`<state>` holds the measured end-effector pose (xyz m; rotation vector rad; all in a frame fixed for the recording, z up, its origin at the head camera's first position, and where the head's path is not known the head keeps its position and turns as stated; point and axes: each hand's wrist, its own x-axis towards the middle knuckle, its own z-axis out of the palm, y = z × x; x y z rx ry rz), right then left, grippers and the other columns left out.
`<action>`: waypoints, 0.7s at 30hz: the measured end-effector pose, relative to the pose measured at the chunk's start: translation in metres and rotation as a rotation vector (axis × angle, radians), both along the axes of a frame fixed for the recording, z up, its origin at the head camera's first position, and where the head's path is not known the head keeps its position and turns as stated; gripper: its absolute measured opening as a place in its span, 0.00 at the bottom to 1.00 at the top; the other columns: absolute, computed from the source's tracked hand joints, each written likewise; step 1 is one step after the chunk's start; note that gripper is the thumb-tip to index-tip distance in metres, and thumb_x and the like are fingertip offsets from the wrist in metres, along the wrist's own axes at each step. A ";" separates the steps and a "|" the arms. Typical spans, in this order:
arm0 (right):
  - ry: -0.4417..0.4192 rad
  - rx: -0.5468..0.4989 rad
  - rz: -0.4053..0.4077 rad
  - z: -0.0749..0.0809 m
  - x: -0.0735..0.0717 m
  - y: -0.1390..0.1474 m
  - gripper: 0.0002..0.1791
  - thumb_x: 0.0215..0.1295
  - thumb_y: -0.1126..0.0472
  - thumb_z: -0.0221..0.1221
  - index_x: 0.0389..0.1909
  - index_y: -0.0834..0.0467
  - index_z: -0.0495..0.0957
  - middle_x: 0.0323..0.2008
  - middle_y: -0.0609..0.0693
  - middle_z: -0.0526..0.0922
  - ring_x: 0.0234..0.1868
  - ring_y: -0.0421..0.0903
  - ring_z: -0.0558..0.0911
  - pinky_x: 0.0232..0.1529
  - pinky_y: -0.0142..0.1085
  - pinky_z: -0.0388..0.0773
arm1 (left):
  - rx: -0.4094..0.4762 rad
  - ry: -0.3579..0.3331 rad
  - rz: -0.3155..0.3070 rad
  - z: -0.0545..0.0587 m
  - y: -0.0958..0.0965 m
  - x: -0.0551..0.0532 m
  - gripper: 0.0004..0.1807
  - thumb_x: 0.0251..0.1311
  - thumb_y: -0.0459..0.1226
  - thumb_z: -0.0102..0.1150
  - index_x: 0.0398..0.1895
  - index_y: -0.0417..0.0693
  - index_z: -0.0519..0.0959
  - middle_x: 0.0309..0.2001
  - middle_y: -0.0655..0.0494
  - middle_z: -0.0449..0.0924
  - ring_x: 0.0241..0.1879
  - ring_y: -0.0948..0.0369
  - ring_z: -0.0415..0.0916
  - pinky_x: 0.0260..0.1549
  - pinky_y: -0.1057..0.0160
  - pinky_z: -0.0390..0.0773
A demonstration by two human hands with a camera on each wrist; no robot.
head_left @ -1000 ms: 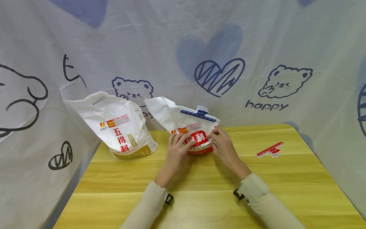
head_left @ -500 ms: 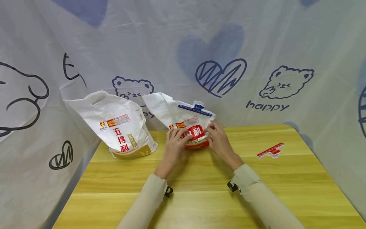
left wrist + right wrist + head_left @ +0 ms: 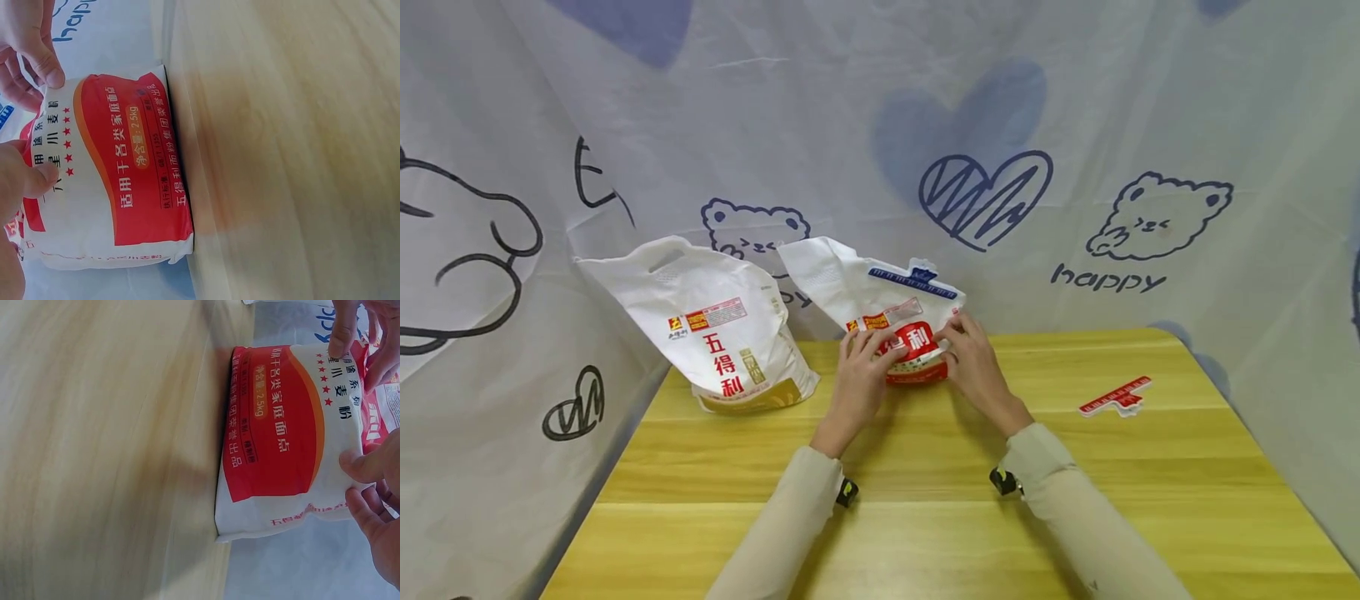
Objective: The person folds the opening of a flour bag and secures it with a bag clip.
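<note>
A white-and-red flour bag point(image 3: 917, 374) stands upright on the table, its folded top leaning back and held by a blue clip point(image 3: 913, 280). My left hand point(image 3: 861, 379) grips the left part of its front. In the left wrist view, that hand's thumb point(image 3: 39, 178) presses on the white band above the red label. At the bag's right side, my right hand point(image 3: 977, 367) pinches the edge between thumb and fingers; the right wrist view has this hand point(image 3: 378, 487) at the bag's upper corner. A red clip point(image 3: 1116, 397) lies on the table to the right.
Another white flour bag point(image 3: 707, 292), with a gold base and a loose unclipped top, stands at the left. The yellow wood-grain table point(image 3: 940, 533) ends at the back against a curtain point(image 3: 820, 108) printed with bears and hearts.
The clipped flour bag has shifted slightly back and left, away from me, with both hands staying on it. The other bag and the red clip lie as before.
</note>
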<state>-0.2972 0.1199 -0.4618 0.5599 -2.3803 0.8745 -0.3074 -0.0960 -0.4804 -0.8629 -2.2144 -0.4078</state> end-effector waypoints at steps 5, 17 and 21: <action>-0.012 0.000 -0.007 0.002 -0.003 -0.001 0.13 0.56 0.79 0.67 0.41 0.65 0.84 0.47 0.58 0.75 0.50 0.58 0.74 0.55 0.49 0.76 | 0.007 0.031 0.008 0.001 0.001 -0.003 0.26 0.47 0.18 0.64 0.45 0.54 0.88 0.59 0.51 0.80 0.57 0.49 0.74 0.64 0.42 0.65; -0.015 0.001 -0.014 0.003 -0.001 -0.003 0.13 0.56 0.79 0.67 0.42 0.66 0.84 0.47 0.58 0.75 0.51 0.57 0.74 0.56 0.49 0.76 | -0.031 0.017 0.004 0.004 -0.003 0.002 0.27 0.48 0.19 0.67 0.49 0.53 0.88 0.61 0.50 0.80 0.60 0.49 0.73 0.66 0.43 0.65; -0.048 0.011 -0.022 0.004 0.001 -0.003 0.12 0.58 0.78 0.67 0.42 0.66 0.84 0.48 0.57 0.75 0.52 0.56 0.73 0.57 0.48 0.76 | -0.036 0.005 -0.022 0.003 -0.006 0.005 0.26 0.47 0.20 0.69 0.50 0.50 0.88 0.59 0.48 0.81 0.61 0.49 0.73 0.67 0.44 0.65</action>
